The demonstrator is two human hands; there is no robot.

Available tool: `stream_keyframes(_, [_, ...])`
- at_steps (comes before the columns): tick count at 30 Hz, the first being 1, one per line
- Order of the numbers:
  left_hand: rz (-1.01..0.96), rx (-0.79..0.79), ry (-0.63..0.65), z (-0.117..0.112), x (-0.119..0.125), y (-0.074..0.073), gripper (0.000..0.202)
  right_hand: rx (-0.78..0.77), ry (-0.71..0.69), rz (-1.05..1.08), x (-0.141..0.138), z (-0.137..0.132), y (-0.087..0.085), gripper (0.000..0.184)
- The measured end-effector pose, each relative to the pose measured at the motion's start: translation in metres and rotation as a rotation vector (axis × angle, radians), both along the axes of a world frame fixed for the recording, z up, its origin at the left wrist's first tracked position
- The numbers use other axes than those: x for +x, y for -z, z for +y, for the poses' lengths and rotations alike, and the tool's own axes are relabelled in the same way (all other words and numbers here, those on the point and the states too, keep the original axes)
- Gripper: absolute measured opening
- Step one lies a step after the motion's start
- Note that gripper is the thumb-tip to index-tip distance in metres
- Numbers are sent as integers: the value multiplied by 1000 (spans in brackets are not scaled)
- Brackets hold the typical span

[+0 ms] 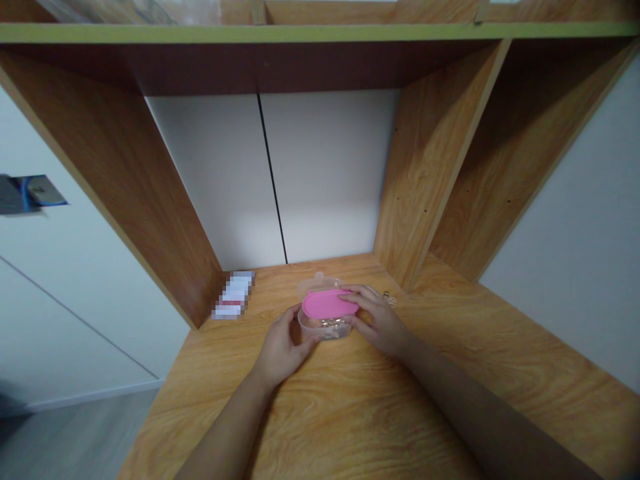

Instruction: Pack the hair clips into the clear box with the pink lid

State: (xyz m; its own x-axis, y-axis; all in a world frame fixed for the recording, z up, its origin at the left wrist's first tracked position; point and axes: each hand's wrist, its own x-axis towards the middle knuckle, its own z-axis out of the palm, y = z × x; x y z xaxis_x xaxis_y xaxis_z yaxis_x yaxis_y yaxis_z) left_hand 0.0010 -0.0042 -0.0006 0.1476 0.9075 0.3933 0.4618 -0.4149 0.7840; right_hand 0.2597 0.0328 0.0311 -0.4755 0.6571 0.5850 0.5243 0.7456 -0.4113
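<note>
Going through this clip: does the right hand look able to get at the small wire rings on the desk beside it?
Probably yes. The right hand is on the pink lid of the clear plastic box, and the small wire rings lie just past it on the wooden desk, with nothing visible between them.

Dim, soft indoor light, muted shadows, wide-angle distortion at edges

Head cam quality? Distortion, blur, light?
Head view: strong wide-angle distortion, shelf sides splaying outward; dim, soft light, no hard glare; pixelated patch at the back of the desktop; blue-grey smear at left edge; contents of the clear tub too soft to identify.
</note>
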Motion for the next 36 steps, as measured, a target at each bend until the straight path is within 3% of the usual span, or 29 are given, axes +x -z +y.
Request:
stream_keyframes(5, [2, 32, -13, 1, 1, 2, 60, -39, -91, -29, -2, -1, 0, 38])
stream_keyframes(14, [-17, 20, 7, -1, 2, 0, 57, -11, -70, -120, -2, 0, -1, 35])
stream_keyframes(23, [-10, 21, 7, -1, 2, 0, 58, -76, -72, -196, 2, -3, -2, 46])
stream_keyframes(36, [-19, 10, 23, -2, 3, -5, 56, 6, -142, -78, -1, -1, 2, 30])
